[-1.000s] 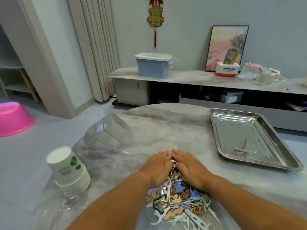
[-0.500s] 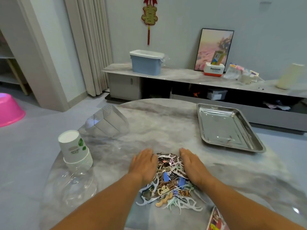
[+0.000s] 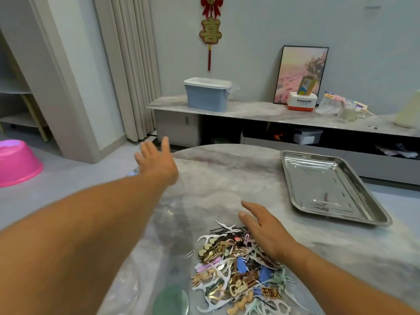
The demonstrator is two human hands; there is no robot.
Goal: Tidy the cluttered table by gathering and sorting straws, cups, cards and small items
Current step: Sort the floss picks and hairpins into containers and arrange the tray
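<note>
A white-and-red box (image 3: 301, 104) on the marble sideboard (image 3: 250, 110) read "Panasonic". The red-and-gold wall hanging (image 3: 210, 30) bore the character "喜". In the pile of small items (image 3: 241, 269) near the table's front edge, a gold cutout (image 3: 238, 288) read "Good" and another (image 3: 271, 292) "干饭人".

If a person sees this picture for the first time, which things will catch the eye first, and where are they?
Probably the colourful heap of small cut-out decorations and clips on the near part of the grey marble table, with the open right hand at its far edge. Next, the left hand reaching out towards the table's far left, and the shiny steel tray on the right.
</note>
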